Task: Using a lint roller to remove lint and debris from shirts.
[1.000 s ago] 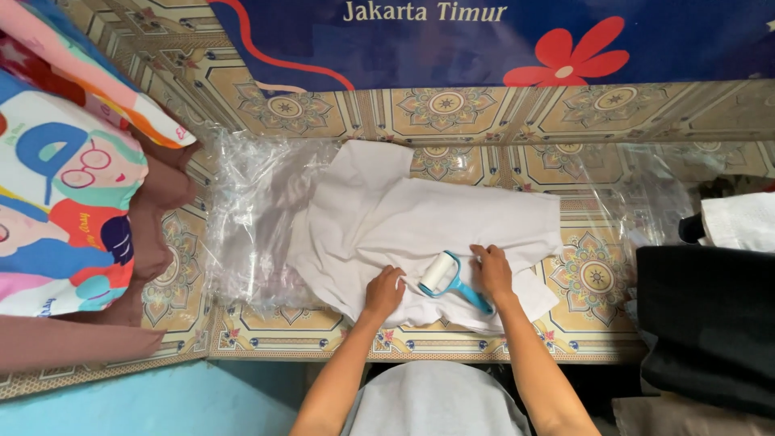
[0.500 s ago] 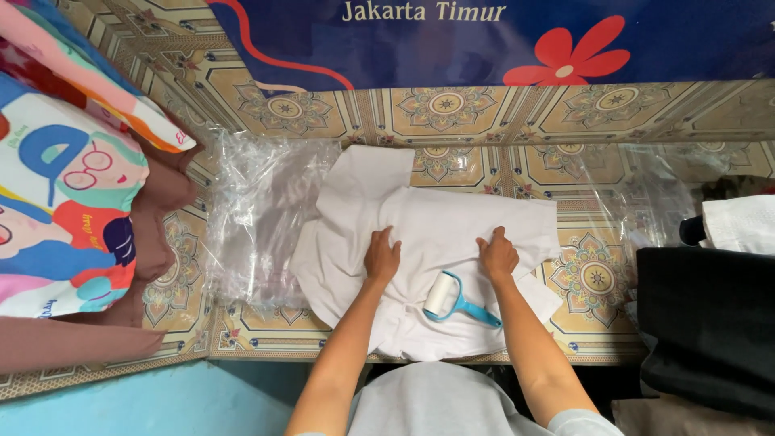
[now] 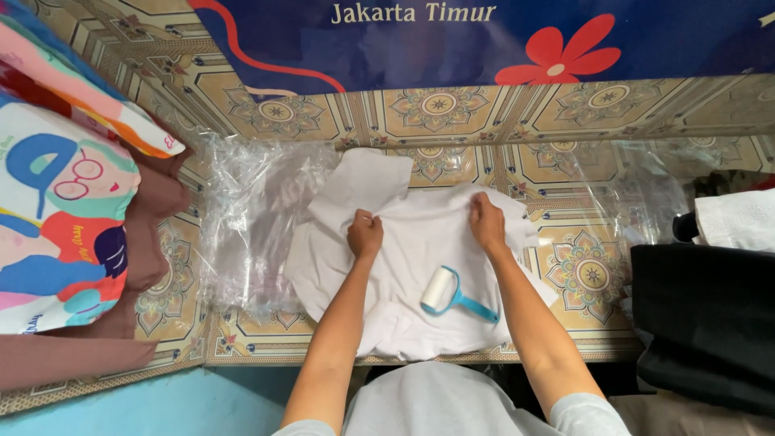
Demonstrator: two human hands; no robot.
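Observation:
A white garment (image 3: pixel 420 250) lies spread on a patterned tile floor, partly over clear plastic. My left hand (image 3: pixel 365 234) pinches a fold of the cloth near its upper left. At the upper right, my right hand (image 3: pixel 487 222) grips the fabric edge. A lint roller (image 3: pixel 454 295) with a white roll and blue handle rests on the garment between my forearms, held by neither hand.
Crumpled clear plastic sheeting (image 3: pixel 250 218) lies left of the garment, more plastic (image 3: pixel 638 194) to the right. A colourful printed cushion (image 3: pixel 60 202) sits far left. Folded black cloth (image 3: pixel 710 323) and a white folded piece (image 3: pixel 739 220) are stacked at right. A blue banner (image 3: pixel 484 40) covers the wall.
My right hand let go of the lint roller, which now lies on the garment. Both hands moved up the cloth and took hold of its upper part.

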